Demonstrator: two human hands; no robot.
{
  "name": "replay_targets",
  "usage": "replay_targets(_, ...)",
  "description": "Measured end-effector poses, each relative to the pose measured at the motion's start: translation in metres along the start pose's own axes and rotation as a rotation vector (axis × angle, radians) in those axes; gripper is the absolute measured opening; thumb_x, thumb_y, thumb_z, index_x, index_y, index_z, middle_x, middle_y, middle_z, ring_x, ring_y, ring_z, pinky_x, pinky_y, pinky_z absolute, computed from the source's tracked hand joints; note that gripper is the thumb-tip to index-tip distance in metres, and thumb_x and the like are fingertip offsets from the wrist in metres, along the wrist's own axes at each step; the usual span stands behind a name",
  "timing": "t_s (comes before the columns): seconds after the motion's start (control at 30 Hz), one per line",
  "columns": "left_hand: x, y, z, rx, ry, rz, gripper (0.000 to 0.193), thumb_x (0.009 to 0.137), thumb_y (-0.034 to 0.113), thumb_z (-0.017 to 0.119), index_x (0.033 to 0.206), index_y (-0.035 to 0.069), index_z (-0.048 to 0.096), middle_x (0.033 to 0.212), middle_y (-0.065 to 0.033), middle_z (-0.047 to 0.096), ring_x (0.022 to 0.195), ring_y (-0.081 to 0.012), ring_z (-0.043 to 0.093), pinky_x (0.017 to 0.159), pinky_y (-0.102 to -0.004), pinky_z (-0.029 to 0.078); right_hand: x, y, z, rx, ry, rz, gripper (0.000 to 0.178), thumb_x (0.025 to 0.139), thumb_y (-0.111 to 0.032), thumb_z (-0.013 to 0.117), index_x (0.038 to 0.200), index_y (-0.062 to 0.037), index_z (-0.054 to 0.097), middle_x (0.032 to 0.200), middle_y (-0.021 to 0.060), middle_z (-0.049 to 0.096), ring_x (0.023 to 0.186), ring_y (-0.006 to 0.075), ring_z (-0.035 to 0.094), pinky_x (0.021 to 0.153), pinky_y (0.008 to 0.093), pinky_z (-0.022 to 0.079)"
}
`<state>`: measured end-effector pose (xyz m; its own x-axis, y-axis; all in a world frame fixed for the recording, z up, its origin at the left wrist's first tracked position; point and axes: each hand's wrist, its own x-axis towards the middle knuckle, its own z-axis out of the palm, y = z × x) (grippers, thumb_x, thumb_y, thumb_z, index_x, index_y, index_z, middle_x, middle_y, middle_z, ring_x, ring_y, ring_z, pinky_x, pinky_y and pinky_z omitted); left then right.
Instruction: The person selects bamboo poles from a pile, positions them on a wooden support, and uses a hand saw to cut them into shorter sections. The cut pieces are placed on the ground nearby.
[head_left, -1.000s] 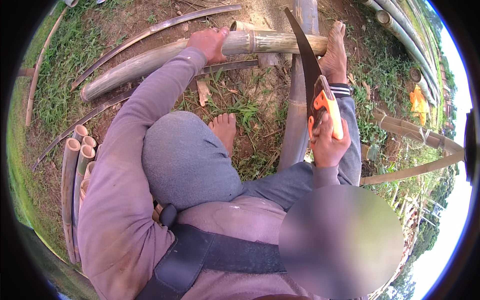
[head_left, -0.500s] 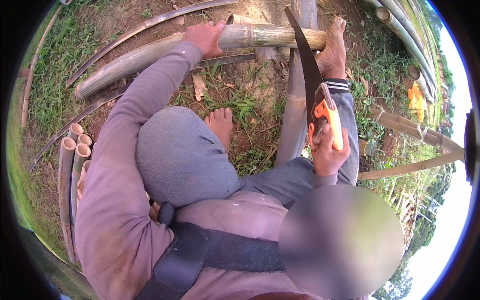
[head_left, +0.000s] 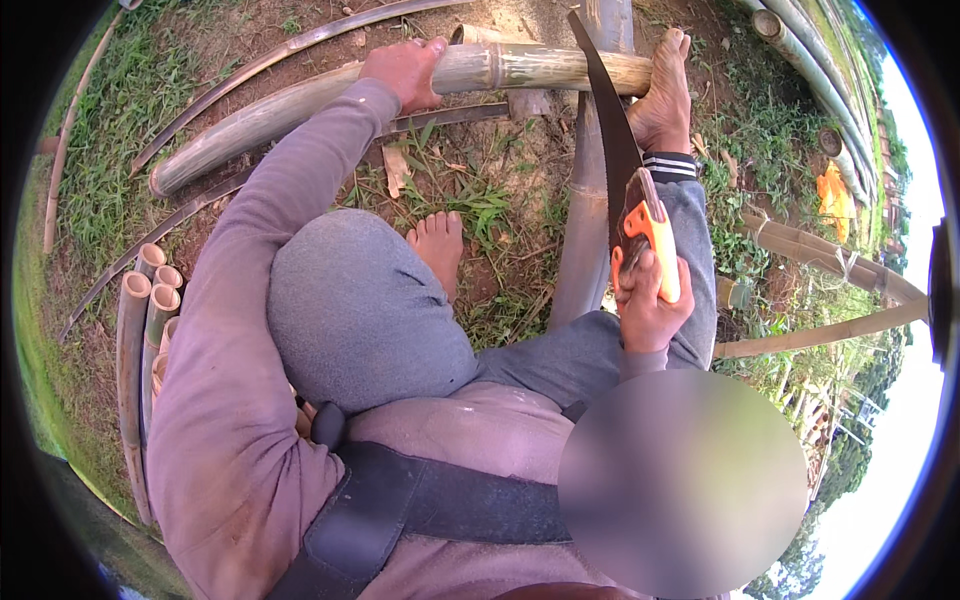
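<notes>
A thick bamboo pole point(head_left: 270, 125) lies crosswise in front of me, its right part resting across an upright-running bamboo support point(head_left: 581, 225). My left hand point(head_left: 405, 74) is closed over the pole near its middle. In my right hand point(head_left: 655, 300) is the orange handle of a hand saw point(head_left: 622, 150), fingers wrapped round it. The saw's dark curved blade reaches up across the pole near its right end. My right foot point(head_left: 668, 95) presses against that end, while my other foot point(head_left: 438, 250) stands bare on the ground.
Cut bamboo pieces point(head_left: 135, 350) stand bundled at the left. A long split bamboo strip point(head_left: 270, 70) lies beyond the pole. More bamboo poles point(head_left: 815, 75) are stacked at the far right, near an orange bag point(head_left: 834, 200). Tied bamboo bars point(head_left: 830, 255) stand at the right.
The saw handle and my right hand have shifted slightly left and down. My left hand keeps its grip on the pole, which stays almost in place.
</notes>
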<state>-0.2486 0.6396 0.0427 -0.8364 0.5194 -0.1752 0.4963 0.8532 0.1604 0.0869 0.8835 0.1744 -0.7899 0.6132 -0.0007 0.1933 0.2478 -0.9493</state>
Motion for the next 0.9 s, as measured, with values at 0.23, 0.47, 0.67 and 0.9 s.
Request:
replay_targets(0.23,-0.001,0.023,0.012,0.018,-0.013,0.042,0.078,0.081,0.043,0.084,0.146,0.017,0.050,0.136,-0.0163,0.068,0.116,-0.0384,0.072,0.098,-0.0498,0.060,0.122,0.024,0.059,-0.036,0.005,-0.182,0.022,0.103,-0.017,0.074,0.094,0.0003,0.065,0.074,-0.0010,0.065,0.061,0.0032,0.057,0.055,0.0234,0.047)
replay_targets(0.47,0.012,-0.003,-0.004,0.006,-0.014,-0.030,0.079,0.080,0.042,0.085,0.146,0.016,0.050,0.137,-0.0169,0.067,0.117,-0.0379,0.072,0.098,-0.0510,0.060,0.038,0.012,0.017,-0.050,0.013,-0.059,0.017,0.103,-0.015,0.073,0.100,-0.0007,0.065,0.074,0.0008,0.066,0.057,0.0028,0.055,0.051,0.0214,0.044)
replay_targets(0.67,0.011,0.004,0.008,0.014,0.055,0.035,0.077,0.080,0.042,0.085,0.144,0.017,0.050,0.129,-0.0176,0.069,0.111,-0.0392,0.073,0.095,-0.0516,0.061,0.070,0.049,0.025,-0.200,0.073,-0.156,0.019,0.103,-0.014,0.074,0.096,0.0009,0.064,0.075,0.0026,0.066,0.063,0.0055,0.059,0.057,0.0242,0.049)
replay_targets(0.9,0.013,0.002,-0.008,-0.005,-0.022,0.013,0.078,0.080,0.043,0.086,0.144,0.016,0.051,0.118,-0.0183,0.073,0.108,-0.0397,0.074,0.092,-0.0518,0.061,0.104,0.062,0.060,0.033,0.063,-0.226,0.025,0.103,-0.020,0.075,0.108,0.0037,0.068,0.081,0.0018,0.071,0.065,0.0053,0.062,0.059,0.0240,0.052)
